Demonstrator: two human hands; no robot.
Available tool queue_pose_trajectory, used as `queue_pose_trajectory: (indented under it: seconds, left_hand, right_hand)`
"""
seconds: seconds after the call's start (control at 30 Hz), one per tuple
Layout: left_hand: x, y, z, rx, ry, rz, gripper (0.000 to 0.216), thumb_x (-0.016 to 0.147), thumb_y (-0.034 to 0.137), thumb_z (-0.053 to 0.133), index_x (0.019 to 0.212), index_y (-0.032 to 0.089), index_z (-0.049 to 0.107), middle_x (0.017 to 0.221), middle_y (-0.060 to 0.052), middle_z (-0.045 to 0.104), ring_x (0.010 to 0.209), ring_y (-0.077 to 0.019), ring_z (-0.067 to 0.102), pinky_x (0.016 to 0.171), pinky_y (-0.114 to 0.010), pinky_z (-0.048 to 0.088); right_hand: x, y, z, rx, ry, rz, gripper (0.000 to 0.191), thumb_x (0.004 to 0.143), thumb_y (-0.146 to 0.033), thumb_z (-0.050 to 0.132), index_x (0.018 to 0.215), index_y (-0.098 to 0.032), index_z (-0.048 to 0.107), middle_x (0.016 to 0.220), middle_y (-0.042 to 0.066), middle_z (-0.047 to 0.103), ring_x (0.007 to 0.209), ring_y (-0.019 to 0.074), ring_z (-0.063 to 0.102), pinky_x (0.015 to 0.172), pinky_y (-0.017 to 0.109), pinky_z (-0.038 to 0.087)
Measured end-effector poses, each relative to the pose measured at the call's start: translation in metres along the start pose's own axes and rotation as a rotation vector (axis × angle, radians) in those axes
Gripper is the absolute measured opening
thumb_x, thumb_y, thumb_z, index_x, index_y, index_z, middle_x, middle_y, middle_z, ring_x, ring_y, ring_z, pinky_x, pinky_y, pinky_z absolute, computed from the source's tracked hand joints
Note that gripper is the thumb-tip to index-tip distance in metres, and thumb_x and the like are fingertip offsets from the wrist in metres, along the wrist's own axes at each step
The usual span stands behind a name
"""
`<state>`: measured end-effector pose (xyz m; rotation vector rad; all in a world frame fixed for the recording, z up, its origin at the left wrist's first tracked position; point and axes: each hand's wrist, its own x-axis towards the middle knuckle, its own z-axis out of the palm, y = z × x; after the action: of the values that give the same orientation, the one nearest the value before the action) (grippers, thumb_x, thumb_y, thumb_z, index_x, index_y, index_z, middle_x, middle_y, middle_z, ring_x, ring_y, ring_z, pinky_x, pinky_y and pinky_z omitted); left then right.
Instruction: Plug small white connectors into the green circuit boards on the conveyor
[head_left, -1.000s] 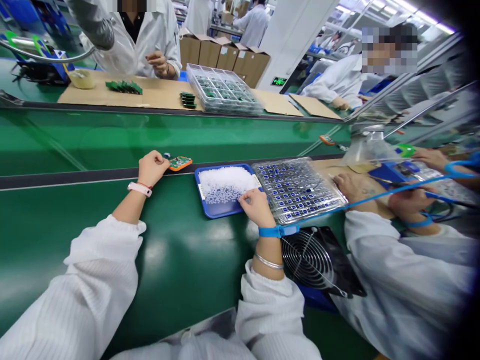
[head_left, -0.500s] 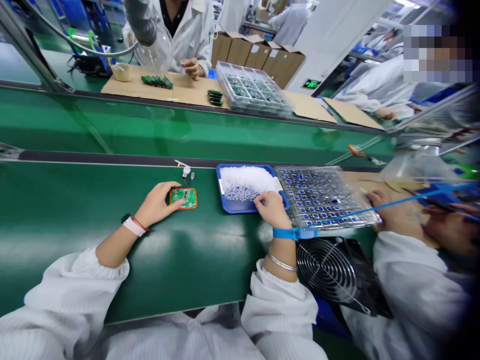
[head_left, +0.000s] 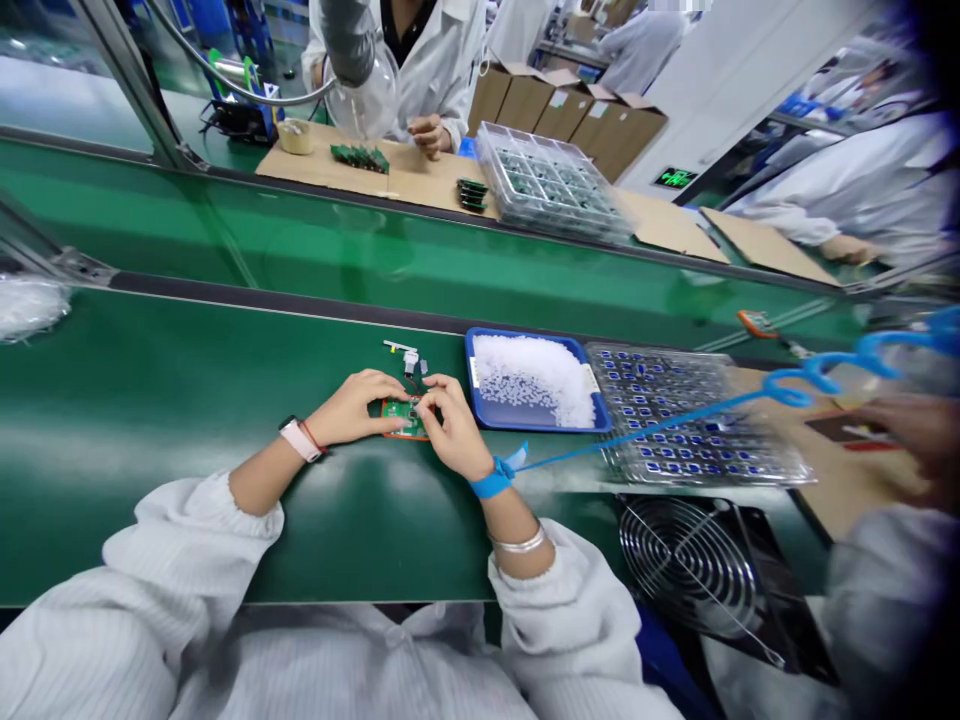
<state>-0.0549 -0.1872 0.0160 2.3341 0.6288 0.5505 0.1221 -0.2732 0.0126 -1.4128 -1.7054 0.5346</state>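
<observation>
A green circuit board (head_left: 397, 412) with an orange rim lies on the green bench top. My left hand (head_left: 352, 408) grips it from the left, thumb on its near side and fingers along the far edge. Over the board's right end, my right hand (head_left: 456, 432) is closed in a pinch; whatever sits between its fingertips is too small to make out. Just beyond the board is a small white connector (head_left: 410, 362) with short wires. To the right, a blue tray (head_left: 491, 416) holds a heap of tiny white pieces (head_left: 525, 365).
A clear plastic tray (head_left: 675, 420) of small blue parts adjoins the blue tray. A fan with a round wire guard (head_left: 686, 565) sits at the bench's near edge. A blue coiled cord (head_left: 675, 412) runs from my right wrist. Co-worker's hand (head_left: 911, 425) at far right.
My right hand has left the tray of white pieces and moved left to the circuit board, still pinched. My left hand stays on the board. The camera view has shifted.
</observation>
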Motion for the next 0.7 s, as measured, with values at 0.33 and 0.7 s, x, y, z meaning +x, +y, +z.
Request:
queue_pose_trajectory:
  seconds: [0.33, 0.7]
  left_hand:
    - [0.017, 0.005, 0.015, -0.099, 0.104, -0.099, 0.011, 0.079, 0.027, 0.062, 0.074, 0.02, 0.069, 0.085, -0.003, 0.07, 0.086, -0.0192, 0.06, 0.084, -0.034, 0.045]
    - [0.026, -0.003, 0.021, -0.052, 0.054, -0.167, 0.01, 0.075, 0.017, 0.061, 0.067, 0.016, 0.067, 0.079, -0.002, 0.068, 0.077, -0.016, 0.062, 0.074, -0.027, 0.045]
  right_hand:
    - [0.001, 0.019, 0.006, -0.012, 0.005, 0.072, 0.011, 0.085, -0.023, 0.046, 0.077, -0.019, 0.052, 0.105, 0.009, 0.049, 0.107, 0.0209, 0.047, 0.096, 0.04, 0.038]
    - [0.008, 0.028, 0.009, -0.007, -0.044, 0.144, 0.013, 0.08, -0.016, 0.047, 0.067, -0.019, 0.05, 0.091, 0.007, 0.049, 0.093, 0.019, 0.051, 0.088, 0.037, 0.042]
